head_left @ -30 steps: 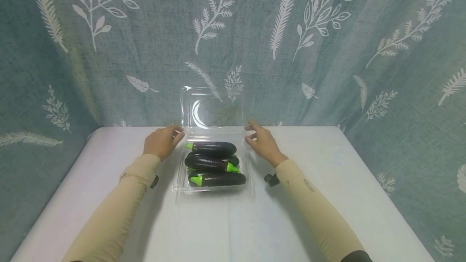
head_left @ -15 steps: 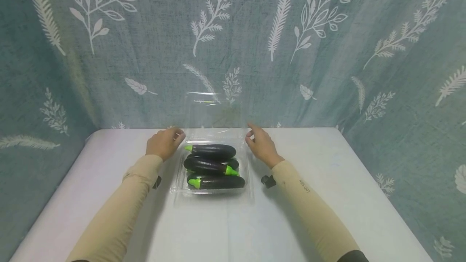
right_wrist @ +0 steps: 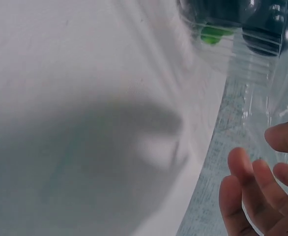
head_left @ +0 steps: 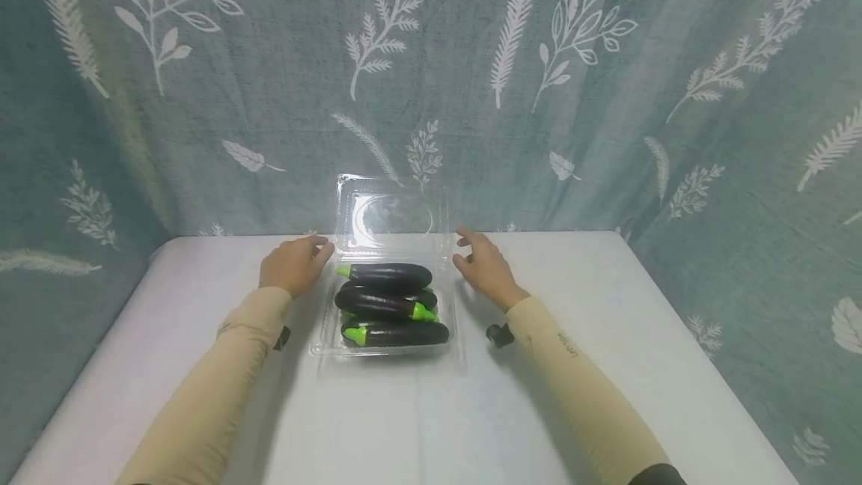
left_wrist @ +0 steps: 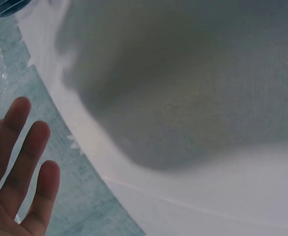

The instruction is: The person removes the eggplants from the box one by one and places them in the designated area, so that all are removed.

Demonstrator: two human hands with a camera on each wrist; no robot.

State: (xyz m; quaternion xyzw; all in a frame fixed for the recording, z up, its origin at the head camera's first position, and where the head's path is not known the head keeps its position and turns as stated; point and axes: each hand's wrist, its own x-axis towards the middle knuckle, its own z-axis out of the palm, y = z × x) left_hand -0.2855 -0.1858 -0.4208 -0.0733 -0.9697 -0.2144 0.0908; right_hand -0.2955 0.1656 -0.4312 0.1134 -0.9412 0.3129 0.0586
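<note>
A clear plastic clamshell box [head_left: 316, 349] sits in the middle of the table, its see-through lid [head_left: 393, 204] raised at the back. Inside lie several dark purple eggplants [head_left: 380, 302] with bright green stem ends, stacked across the box. Beside the lid's lower left corner is my left hand [head_left: 292, 266], its fingers spread and nearly straight in the left wrist view. My right hand [head_left: 488, 269] is at the lid's right side, fingers loosely bent. In the right wrist view its thumb [right_wrist: 284, 136] overlaps the clear plastic. Neither hand grips anything.
The table [head_left: 417, 418] has a white cover. Behind it and along both sides hangs a grey-green curtain [head_left: 296, 96] with white leaf prints, close behind the raised lid. Dark wrist devices [head_left: 500, 335] sit under both sleeves.
The lid's glare faded half a second ago and shows again now, as its angle shifts slightly. Both hands stay beside it, the left a little farther out. The eggplants lie still.
</note>
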